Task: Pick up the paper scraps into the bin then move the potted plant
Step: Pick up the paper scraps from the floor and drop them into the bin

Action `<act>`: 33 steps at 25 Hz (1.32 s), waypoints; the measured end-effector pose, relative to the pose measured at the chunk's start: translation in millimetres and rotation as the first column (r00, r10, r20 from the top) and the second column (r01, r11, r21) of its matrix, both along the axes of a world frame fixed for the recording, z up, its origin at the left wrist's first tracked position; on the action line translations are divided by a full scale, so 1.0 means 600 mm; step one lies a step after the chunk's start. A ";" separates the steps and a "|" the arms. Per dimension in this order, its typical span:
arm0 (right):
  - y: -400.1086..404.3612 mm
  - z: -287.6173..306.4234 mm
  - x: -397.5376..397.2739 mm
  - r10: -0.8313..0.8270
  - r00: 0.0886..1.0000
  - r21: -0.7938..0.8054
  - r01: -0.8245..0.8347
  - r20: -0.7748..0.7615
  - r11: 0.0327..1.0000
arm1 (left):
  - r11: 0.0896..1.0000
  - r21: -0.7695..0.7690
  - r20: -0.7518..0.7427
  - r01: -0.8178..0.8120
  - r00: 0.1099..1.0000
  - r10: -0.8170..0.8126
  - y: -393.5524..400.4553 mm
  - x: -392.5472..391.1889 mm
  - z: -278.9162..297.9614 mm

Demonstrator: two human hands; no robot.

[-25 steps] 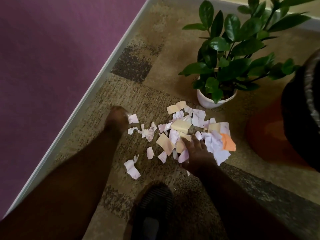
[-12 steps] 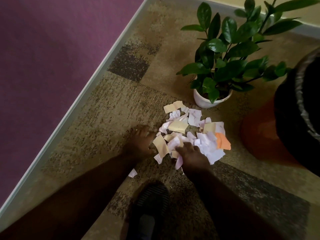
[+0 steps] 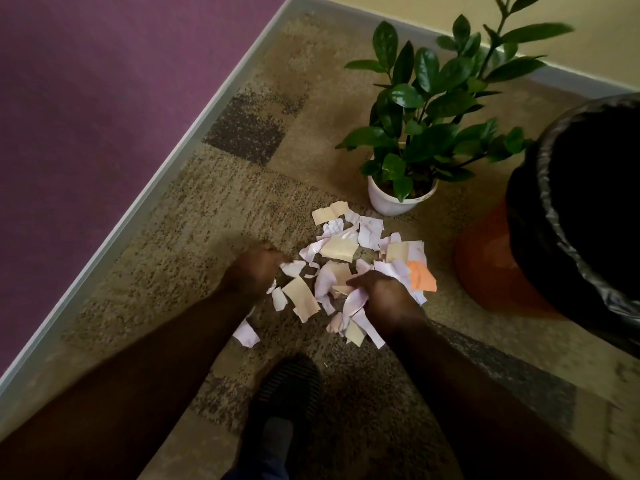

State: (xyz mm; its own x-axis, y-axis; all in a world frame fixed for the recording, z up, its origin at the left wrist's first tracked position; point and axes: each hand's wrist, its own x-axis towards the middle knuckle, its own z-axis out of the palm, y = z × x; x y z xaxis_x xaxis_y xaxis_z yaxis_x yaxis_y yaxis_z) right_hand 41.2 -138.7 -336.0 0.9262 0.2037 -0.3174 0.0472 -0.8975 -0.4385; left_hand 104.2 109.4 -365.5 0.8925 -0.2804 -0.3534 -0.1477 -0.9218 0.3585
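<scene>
The right hand (image 3: 384,296) has its fingers curled into the paper scraps (image 3: 341,251), gripping a bunch at the pile's near right edge. The left hand (image 3: 254,268) is curled at the pile's left edge; whether it grips any scrap I cannot tell. Faint scribbles on some scraps are unreadable. The pile lies on the carpet (image 3: 221,209), with the potted plant (image 3: 401,199) just beyond it and the black-lined bin (image 3: 540,237) to the right.
</scene>
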 end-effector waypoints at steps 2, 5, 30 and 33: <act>-0.011 0.040 0.000 -0.102 0.994 0.110 0.104 -0.024 0.988 | 0.997 -0.006 0.049 -0.082 0.995 0.082 -0.008 0.005 0.026; -0.031 0.112 -0.005 -0.149 0.985 0.216 0.165 -0.089 0.962 | 0.987 -0.054 0.128 -0.154 0.979 0.160 -0.033 0.013 0.078; -0.368 0.299 -0.051 -0.805 0.543 0.288 0.752 0.239 0.593 | 0.734 -0.639 0.298 0.230 0.954 -0.039 -0.575 0.015 0.355; -0.369 0.288 -0.053 -0.773 0.589 0.158 0.761 0.236 0.629 | 0.768 -0.583 0.240 0.267 0.959 -0.151 -0.589 0.010 0.334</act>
State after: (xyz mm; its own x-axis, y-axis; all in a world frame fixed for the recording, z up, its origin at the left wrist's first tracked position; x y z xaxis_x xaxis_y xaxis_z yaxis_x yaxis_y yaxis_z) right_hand 9.4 -360.4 -163.3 0.7866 -0.6151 -0.0540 -0.5371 -0.6386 -0.5511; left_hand 110.1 -243.7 -165.2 0.8152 -0.5699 0.1032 -0.4219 -0.4623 0.7799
